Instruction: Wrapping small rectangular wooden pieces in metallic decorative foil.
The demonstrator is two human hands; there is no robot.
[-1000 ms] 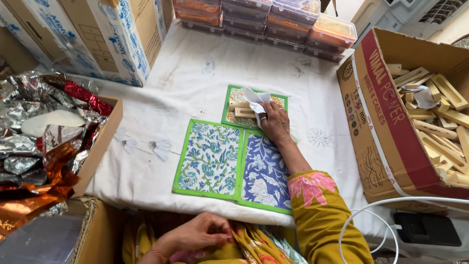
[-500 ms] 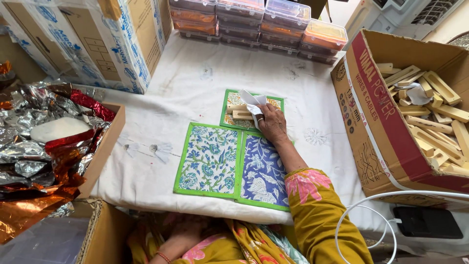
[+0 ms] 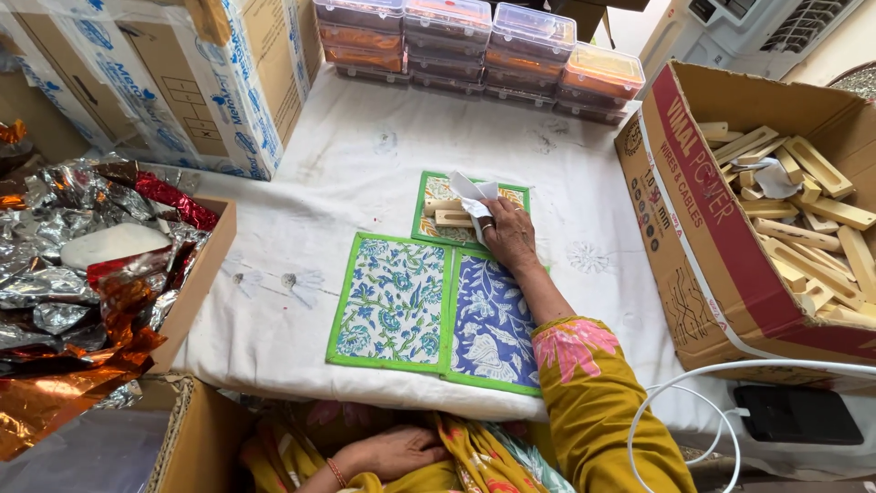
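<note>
Right hand [image 3: 511,236] at frame centre, grip pinching white cloth [image 3: 473,194] over wooden pieces [image 3: 449,213] on small printed mat [image 3: 436,190]. Left hand [image 3: 394,451] bottom centre, on lap, loosely curled, empty. Risk: cloth snagging, knocking wooden pieces off mat onto tabletop [image 3: 365,155].

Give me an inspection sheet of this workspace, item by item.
Surface: white cloth, faintly stained.
Job's things: white paper and two wooden blocks on a small green-edged mat; two larger floral mats in front.
Clutter: foil wrappers in a box, left.
Grippers: right hand pinches the paper; left hand rests in the lap, holding nothing clearly seen.
Cables: white cable by a black device.
Surroundings: stacked plastic tubs; carton of wooden pieces, right.
</note>
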